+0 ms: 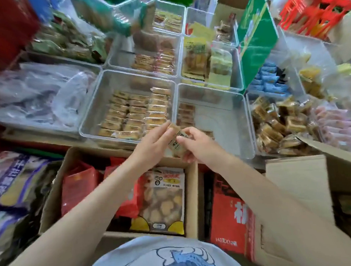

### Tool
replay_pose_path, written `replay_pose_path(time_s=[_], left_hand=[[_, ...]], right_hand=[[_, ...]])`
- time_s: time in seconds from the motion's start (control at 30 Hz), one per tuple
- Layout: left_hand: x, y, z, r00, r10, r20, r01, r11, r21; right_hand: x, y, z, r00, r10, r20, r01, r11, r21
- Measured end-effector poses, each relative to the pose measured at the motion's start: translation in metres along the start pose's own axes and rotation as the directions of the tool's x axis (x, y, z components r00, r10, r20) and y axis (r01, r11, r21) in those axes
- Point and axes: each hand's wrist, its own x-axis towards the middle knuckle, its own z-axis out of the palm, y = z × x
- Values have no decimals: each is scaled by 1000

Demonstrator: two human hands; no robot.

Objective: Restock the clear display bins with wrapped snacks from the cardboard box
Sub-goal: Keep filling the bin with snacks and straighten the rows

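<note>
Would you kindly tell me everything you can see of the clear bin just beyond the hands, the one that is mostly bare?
The clear bin is a rectangular tub of transparent, plastic-looking material with rounded corners. It sits upright among similar bins, directly behind the wrapped snack that both hands hold. Most of its floor is bare; a single column of brown wrapped snacks lies along its left wall. The right hand overlaps its near edge in the view; contact cannot be told.
</note>
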Motion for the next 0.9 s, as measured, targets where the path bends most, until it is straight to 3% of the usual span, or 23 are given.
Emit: replay_pose_path(time_s=[0.17, 0.3, 0.4, 0.5, 0.6, 0.67, 0.73, 0.9], left_hand=[[41, -79, -83, 932, -224, -284, 261, 960, 98], [75, -118, -113, 832, -409, -374, 307, 902, -303], [98, -128, -124, 837, -402, -371, 287, 900, -327], [114, -128, -128, 879, -392, -273, 379, 920, -99], [127, -134, -129, 904, -413, -109, 422, 826, 373], [131, -137, -126, 878, -479, 14, 395, 740, 544], [134, -143, -119, 845, -525, 102, 379, 723, 578], [132, -146, -114, 889, -452, 77, 341, 764, 548]], right_hand=[[76, -32, 25, 999, -34, -12, 31, 987, -155], [132, -51, 63, 986, -156, -52, 141, 965, -222], [168, -42, 95, 971, -231, -54, 183, 875, -448], [191, -28, 113, 968, -237, 85, 201, 528, -825], [197, -24, 118, 964, -188, 190, 244, 329, -912], [196, -24, 121, 962, -142, 231, 264, 291, -920], [191, -21, 123, 957, -136, 258, 288, 301, -909], [172, -15, 117, 972, -78, 223, 234, 457, -858]])
